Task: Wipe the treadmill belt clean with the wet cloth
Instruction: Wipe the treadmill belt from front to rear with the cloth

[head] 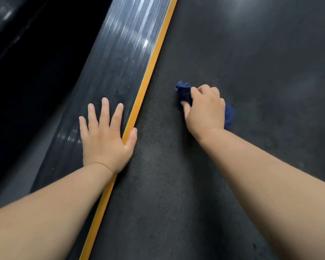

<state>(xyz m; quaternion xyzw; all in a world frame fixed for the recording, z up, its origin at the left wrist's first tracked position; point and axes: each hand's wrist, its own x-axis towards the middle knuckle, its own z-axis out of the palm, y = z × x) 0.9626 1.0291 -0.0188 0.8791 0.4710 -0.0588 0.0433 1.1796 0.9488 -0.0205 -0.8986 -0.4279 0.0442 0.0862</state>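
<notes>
Roughly early-to-mid job, going by the surface. The right hand point(204, 109) is curled round a bunched blue cloth point(184, 92) and presses it onto the treadmill belt point(176, 184). The thumb is on the near side of the wad, and cloth sticks out past the fingers and behind the heel of the hand. The cloth sits on the belt a short way right of the yellow strip point(150, 76), about level with the left hand's fingertips.

The left hand point(105, 136) holds nothing. It lies flat with fingers spread on the ribbed side rail point(116, 59) left of the strip, thumb lying over the strip; it looks like a brace.

Done so far: hard to call, since I can't make out a wet trail. The belt right of the strip, near the cloth, shows greyish dusty patches, and there are more smudges further right and on the near part.

My read is that most of the belt is left to do: the lane along the strip, the wide area to the right, and the far end.
</notes>
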